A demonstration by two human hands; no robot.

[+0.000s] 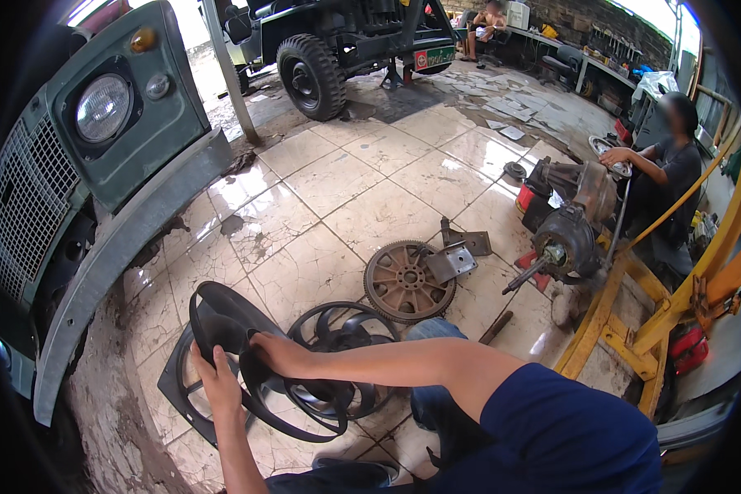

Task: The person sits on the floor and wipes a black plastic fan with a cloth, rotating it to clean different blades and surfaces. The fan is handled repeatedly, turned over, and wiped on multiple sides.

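Observation:
Tilted up between my hands is a black ringed fan [222, 329], its blades partly covered by my arms. My left hand [216, 377] grips the fan's outer ring on its near left side, thumb raised along it. My right hand [278, 354] reaches across and is closed at the middle of the fan, its fingertips hidden behind the black plastic. Under it on the floor lies a square black fan shroud [173, 383]. A second black fan [337, 337] rests just right, partly hidden by my right forearm.
Beyond the fans lie a rusty toothed flywheel [409, 280] and a metal bracket [453, 262]. A gearbox [572, 206] and a yellow hoist frame [609, 317] stand right, with a crouching co-worker [675, 156] behind. A green vehicle's curved bumper [132, 226] borders the left.

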